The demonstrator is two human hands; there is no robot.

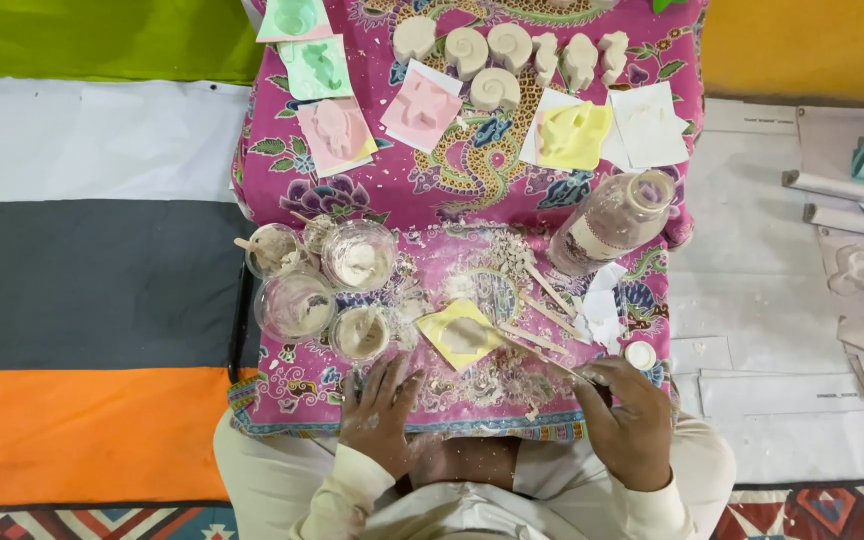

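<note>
From the head camera, looking straight down, the left hand [380,408] lies flat and open, fingers spread, on the near edge of the surface [472,180], which is covered in a pink patterned cloth dusted with white powder; it holds nothing, and its fingertips lie just below a small clear cup [361,333] of pale paste. The right hand [630,418] is loosely curled, its fingertips closed on the near end of a thin wooden stick [537,355] that slants up and left towards a yellow mould [461,335] filled with white mix, lying between the two hands. Three more clear cups [324,275] cluster just beyond the first. A small white cap [640,354] sits just beside the right hand, and a clear bottle [613,222] leans farther back. White cast shells [497,55] and coloured moulds [337,132] line the far end.
</note>
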